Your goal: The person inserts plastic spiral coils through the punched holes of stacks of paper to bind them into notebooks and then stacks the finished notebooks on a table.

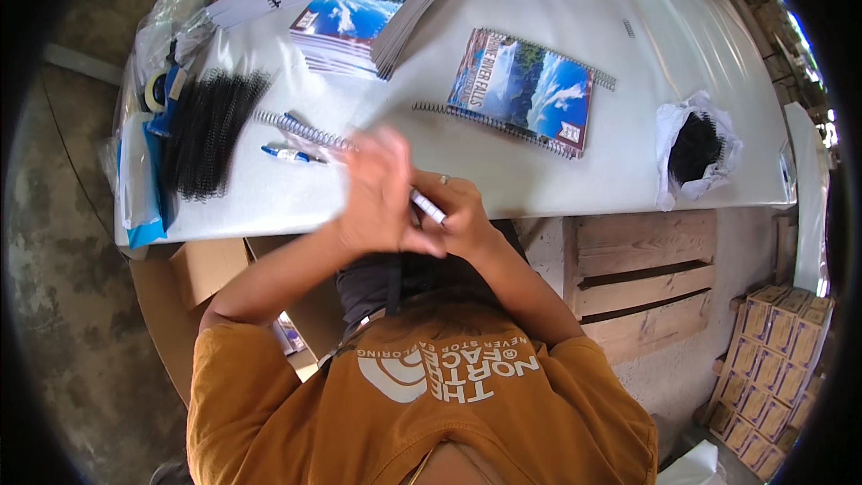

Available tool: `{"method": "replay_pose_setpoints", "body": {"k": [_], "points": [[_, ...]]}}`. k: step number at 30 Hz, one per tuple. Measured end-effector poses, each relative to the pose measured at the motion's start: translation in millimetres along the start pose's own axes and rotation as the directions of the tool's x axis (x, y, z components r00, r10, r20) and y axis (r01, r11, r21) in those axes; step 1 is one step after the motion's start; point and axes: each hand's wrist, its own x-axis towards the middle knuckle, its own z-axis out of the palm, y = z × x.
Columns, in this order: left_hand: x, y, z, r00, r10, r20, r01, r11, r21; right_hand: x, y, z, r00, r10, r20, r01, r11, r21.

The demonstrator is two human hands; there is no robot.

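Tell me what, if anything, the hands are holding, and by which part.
The right hand grips a slim white object; which part cannot be told. The left hand is blurred; whether it holds anything is unclear.

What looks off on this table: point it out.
The left coil tail and right coil tail stick out past the single notebook, looking untrimmed. A short coil piece lies alone, apart from the black coil bundle.

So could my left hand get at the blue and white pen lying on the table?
Probably yes: the left hand is blurred but looks close to the blue and white pen, and nothing seems to cover it; the gray coil lies just beyond.
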Motion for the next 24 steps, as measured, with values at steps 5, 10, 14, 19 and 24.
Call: {"method": "replay_pose_setpoints", "body": {"k": [5,10,14,19,24], "points": [[30,18,-15,0.96,0.273,0.068,-0.28,0.951,0.131,3,-3,-7,0.996,0.08,0.047,-0.08,0.997,0.006],[-17,25,6,0.954,0.179,0.24,-0.122,0.965,-0.233,0,1,-6,0.991,0.137,0.013,-0.137,0.991,-0.003],[39,48,-25,0.953,-0.144,0.266,0.236,0.904,-0.356,8,-4,3,0.994,-0.077,-0.083,0.085,0.992,0.097],[87,39,-81,0.835,-0.429,0.344,0.548,0.592,-0.591,52,-65,-45,0.981,-0.071,0.182,0.139,0.907,-0.398],[88,16,-53,0.437,-0.678,0.591,0.802,-0.004,-0.598,65,-46,-62,0.799,0.535,0.275,-0.548,0.836,-0.033]]}}
